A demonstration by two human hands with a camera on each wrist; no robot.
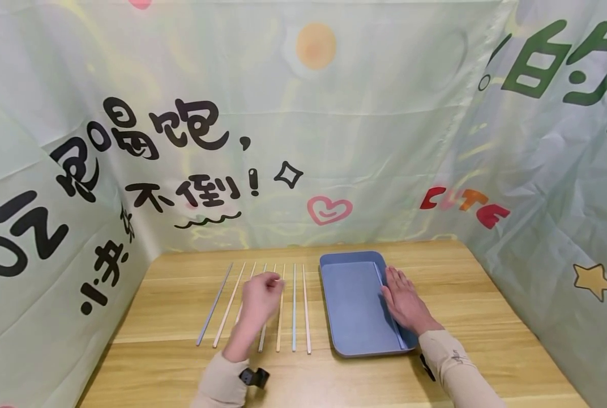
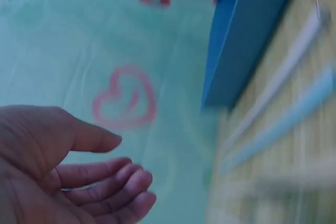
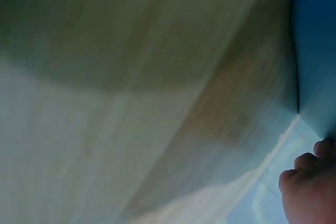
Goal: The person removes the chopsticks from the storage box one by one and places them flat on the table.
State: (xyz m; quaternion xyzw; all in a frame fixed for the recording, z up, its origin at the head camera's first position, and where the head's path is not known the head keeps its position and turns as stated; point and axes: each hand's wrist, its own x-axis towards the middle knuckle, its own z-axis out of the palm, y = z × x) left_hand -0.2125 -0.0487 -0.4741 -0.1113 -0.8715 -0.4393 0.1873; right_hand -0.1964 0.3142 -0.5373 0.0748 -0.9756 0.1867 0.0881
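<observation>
A person sits at a wooden table (image 1: 181,362) walled in by pale green printed cloth. About 8 thin chopsticks (image 1: 294,306) in blue, cream and pink lie side by side in a row, pointing away from the person. Just to their right sits a shallow blue tray (image 1: 354,306), which already has 1 pale stick (image 1: 387,300) lying along its right inner edge. The left hand (image 1: 259,300) hovers over the middle of the row with its fingers loosely curled and holding nothing; the nearest chopsticks lie directly beneath it, close below the fingertips. The right hand (image 1: 404,305) rests flat with straight fingers on the tray's right rim, steadying it. The step in hand looks like picking a stick from the row. The next move would call for the left fingers to drop and pinch 1 thin stick cleanly, without nudging its close neighbours.
</observation>
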